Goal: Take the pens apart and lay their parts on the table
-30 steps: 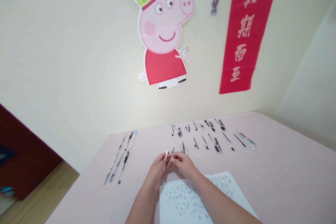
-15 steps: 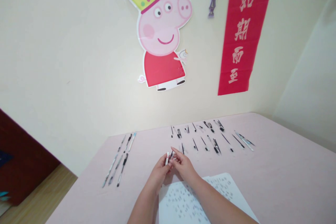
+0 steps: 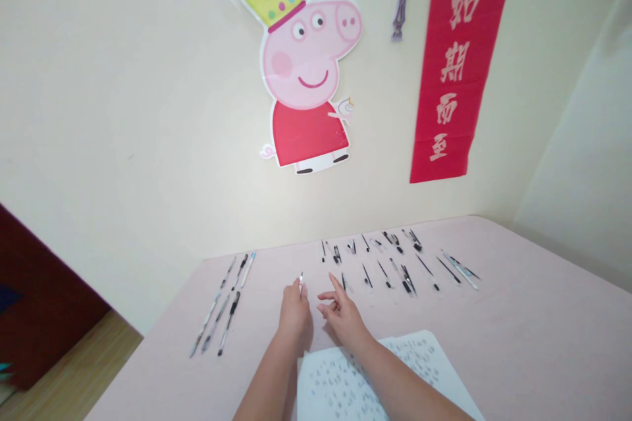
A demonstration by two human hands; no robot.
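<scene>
My left hand point(image 3: 295, 309) is closed around a slim white pen point(image 3: 301, 281), whose narrow tip points up and away from me; the rest of it is hidden in the fingers. To its right, my right hand point(image 3: 345, 317) hovers apart with its fingers spread, and nothing shows in it. Just beyond the right fingertips lies a dark pen part point(image 3: 343, 281). Below my wrists rests a sheet of paper point(image 3: 340, 385) covered in small dark handwriting, partly hidden by my right forearm.
Several whole pens point(image 3: 230, 322) lie in two rows on the left of the pink table point(image 3: 148, 375). Toward the back right are several taken-apart pens, caps and refills point(image 3: 407, 279). Behind stands a wall with a cartoon pig cutout point(image 3: 309, 79) and a red banner point(image 3: 451, 79).
My hands were together, with a white pen and a dark thin piece between them. Now they are apart: the left keeps the pen, and the right has opened.
</scene>
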